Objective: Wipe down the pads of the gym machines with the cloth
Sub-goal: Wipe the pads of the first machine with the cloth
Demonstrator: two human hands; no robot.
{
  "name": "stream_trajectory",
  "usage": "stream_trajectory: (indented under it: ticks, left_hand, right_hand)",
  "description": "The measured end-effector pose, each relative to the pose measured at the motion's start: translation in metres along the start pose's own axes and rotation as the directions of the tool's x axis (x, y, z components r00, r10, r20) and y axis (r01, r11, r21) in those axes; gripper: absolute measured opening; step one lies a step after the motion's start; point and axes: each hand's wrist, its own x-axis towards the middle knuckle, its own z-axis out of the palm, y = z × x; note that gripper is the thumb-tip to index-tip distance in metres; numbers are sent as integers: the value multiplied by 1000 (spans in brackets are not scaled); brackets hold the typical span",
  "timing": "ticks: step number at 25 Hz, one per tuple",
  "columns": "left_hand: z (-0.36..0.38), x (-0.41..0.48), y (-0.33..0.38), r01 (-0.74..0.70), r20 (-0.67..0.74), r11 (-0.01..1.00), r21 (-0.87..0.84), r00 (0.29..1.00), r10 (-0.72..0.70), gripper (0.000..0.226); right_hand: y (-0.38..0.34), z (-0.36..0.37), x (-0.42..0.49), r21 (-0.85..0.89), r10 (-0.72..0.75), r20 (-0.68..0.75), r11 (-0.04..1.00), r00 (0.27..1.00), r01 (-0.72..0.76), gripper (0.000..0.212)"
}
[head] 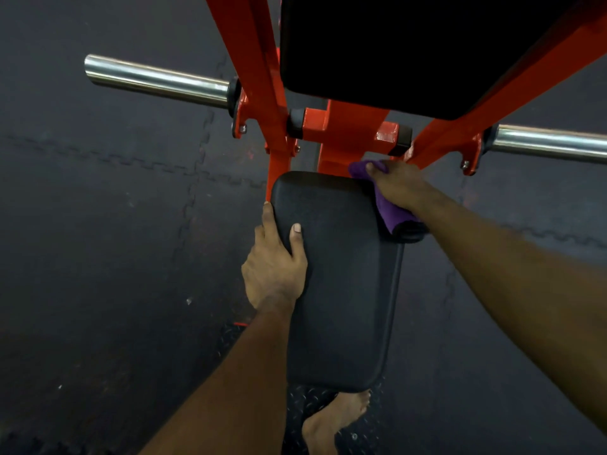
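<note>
right hand [399,185] grip holding purple cloth [391,208] on seat pad [341,274], left hand [276,261] gripping pad edge

- any writing on the seat pad [341,274] or the back pad [394,54]?
- none that reads; both are plain black.
- the orange frame [345,126]?
- a pale patch [386,136] sits on it, too blurred to read.
- the steel bars [157,81], the cloth [392,215]?
- no letters or numbers show.
</note>
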Motion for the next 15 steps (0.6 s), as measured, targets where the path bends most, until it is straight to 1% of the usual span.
stream_trajectory:
  ticks: [1,2,4,6,7,8,9,10,12,13,14,15]
  left_hand:
    - [0,-1,0,-1,-2,1000,-7,1000,1,65]
    - [0,-2,0,0,-10,1000,-11,1000,0,64]
    - [0,-2,1,-2,-19,1000,-22,1000,1,62]
    - [-1,-1,0,0,-10,999,-45,1000,0,62]
    - [-1,-2,0,1,-5,998,-62,1000,-1,61]
    - [-1,-2,-1,6,-2,997,-82,1000,-6,61]
    - [-1,-3,-1,14,2,995,-102,1000,-14,62]
    - [-1,-2,-3,19,9,993,-119,1000,-18,62]
    - [-1,0,-6,23,24,990,-138,1000,-20,62]
    - [-1,1,-6,27,23,989,-144,999,-24,61]
    - [-1,0,-6,31,19,987,-155,999,-28,59]
    - [-2,0,-6,35,16,985,-168,999,-33,58]
  right_hand:
    - [-18,4,4,-79,-55,14,995,998,56,49]
    - [-39,9,7,-112,-121,20,986,992,123,47]
    - [-73,24,9,-129,-264,16,956,964,264,45]
    - [-84,29,0,-142,-348,-15,929,937,343,45]
    - [-77,27,-4,-130,-355,-34,928,934,348,45]
    - [-62,21,-4,-130,-328,-39,938,944,321,45]
    - [-46,13,-4,-152,-266,-28,954,964,259,46]
    - [-28,7,-2,-160,-176,-13,972,984,172,47]
    - [-11,-2,-2,-146,-16,4,989,1000,16,49]
    - [-14,0,-1,-172,23,-7,985,1000,-23,49]
    - [-26,4,3,-206,22,-30,978,999,-28,49]
    - [-43,11,6,-246,-19,-47,969,999,7,50]
